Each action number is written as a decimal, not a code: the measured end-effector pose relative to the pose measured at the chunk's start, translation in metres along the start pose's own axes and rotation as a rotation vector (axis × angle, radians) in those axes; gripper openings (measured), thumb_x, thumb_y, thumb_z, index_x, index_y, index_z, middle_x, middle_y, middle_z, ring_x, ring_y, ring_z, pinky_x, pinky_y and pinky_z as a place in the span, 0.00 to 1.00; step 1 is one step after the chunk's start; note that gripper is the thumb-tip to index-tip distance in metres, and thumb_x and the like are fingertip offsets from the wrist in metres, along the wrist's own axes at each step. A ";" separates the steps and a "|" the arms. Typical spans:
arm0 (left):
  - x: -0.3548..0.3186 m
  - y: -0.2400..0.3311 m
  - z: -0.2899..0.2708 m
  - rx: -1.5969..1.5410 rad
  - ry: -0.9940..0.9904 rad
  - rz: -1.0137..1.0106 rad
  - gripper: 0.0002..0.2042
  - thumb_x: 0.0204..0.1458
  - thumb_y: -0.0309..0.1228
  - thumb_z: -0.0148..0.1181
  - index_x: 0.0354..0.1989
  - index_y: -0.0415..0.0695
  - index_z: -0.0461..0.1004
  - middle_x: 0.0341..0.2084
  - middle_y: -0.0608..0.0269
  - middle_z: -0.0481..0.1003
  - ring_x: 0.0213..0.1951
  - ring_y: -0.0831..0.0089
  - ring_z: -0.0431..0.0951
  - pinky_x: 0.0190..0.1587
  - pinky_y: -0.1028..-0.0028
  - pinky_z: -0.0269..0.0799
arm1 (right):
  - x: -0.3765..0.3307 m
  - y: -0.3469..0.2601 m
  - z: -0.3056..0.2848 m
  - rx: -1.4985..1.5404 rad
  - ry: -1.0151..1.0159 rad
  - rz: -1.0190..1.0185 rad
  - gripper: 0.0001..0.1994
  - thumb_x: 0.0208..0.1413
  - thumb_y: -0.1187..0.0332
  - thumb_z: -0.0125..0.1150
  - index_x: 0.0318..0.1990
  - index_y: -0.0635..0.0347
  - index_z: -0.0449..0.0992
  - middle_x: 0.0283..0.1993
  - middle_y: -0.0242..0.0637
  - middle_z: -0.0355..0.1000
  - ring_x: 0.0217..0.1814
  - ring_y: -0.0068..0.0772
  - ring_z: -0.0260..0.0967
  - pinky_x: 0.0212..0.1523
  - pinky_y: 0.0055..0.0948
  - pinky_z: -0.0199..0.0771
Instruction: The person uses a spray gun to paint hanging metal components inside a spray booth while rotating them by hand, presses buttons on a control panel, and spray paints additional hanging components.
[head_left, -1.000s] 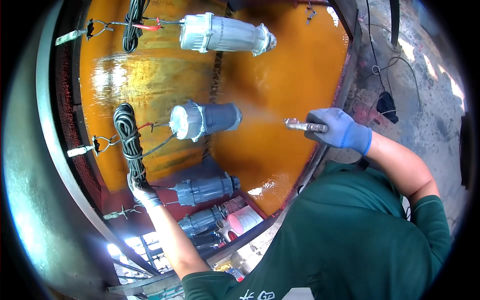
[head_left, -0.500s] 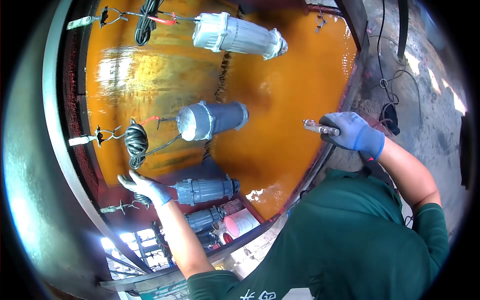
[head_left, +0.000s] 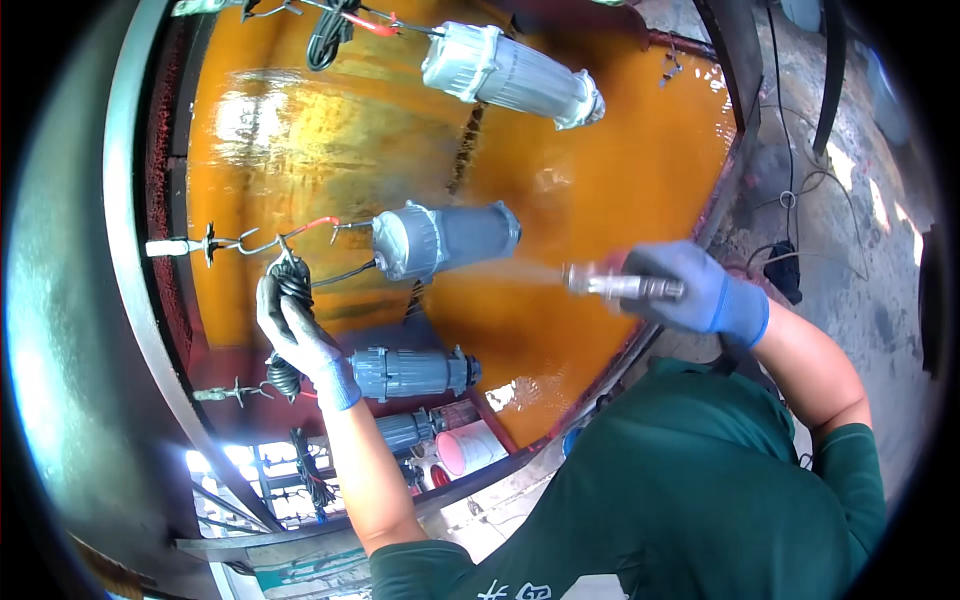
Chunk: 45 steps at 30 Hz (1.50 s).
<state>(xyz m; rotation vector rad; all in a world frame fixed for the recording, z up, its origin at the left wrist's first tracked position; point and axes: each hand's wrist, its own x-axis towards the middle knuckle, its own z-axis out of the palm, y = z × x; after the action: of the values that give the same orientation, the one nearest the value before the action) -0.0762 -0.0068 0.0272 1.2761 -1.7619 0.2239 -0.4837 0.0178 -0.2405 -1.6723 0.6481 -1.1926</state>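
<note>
Two gloved hands: right hand point(head_left: 690, 288) wrapped around the spray gun point(head_left: 605, 283); left hand point(head_left: 300, 335) up against the cord bundle point(head_left: 290, 275).
Right grip: narrow, holding the spray gun; trigger not visible.
Left grip: fingers along the cord bundle's side; cannot tell whether they close on it.
Pump: middle grey pump point(head_left: 445, 242), hung by a hook point(head_left: 260, 248) in front of the orange surface point(head_left: 540, 340), about midway between its left and right edges.
Pump axis: left to right, hook end toward the left rail point(head_left: 122, 180), free end toward the surface's right rim point(head_left: 722, 185); free end very slightly higher in view.
Spray gun to pump: pump lies left of the nozzle and a little above it in view, apart; the two long axes run nearly parallel, nozzle facing the free end.
Mist point(head_left: 510, 270): pale, from nozzle to the pump's lower flank; reads as active spraying (judgement).
Nearer hand: nozzle just beside the free end, right hand well behind it; left hand near the hook end, below and left of the pump. By eye, left hand is the nearer of the two; depth uncertain.
Neighbours: pale pump point(head_left: 510, 75) above, blue-grey pump point(head_left: 415, 372) below, both apart from the middle one.
</note>
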 end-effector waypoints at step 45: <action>-0.030 -0.123 -0.085 0.465 0.267 0.017 0.16 0.60 0.22 0.57 0.57 0.38 0.77 0.64 0.45 0.75 0.72 0.47 0.67 0.75 0.54 0.57 | 0.155 -0.143 -0.033 -0.280 -0.374 0.016 0.14 0.62 0.65 0.71 0.50 0.62 0.81 0.38 0.39 0.81 0.39 0.24 0.78 0.42 0.32 0.78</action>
<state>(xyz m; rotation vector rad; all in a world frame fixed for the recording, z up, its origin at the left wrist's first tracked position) 0.0749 0.0099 0.0099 1.4738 -1.5380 0.8139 -0.4682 -0.0645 -0.0437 -2.0538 0.6088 -0.7696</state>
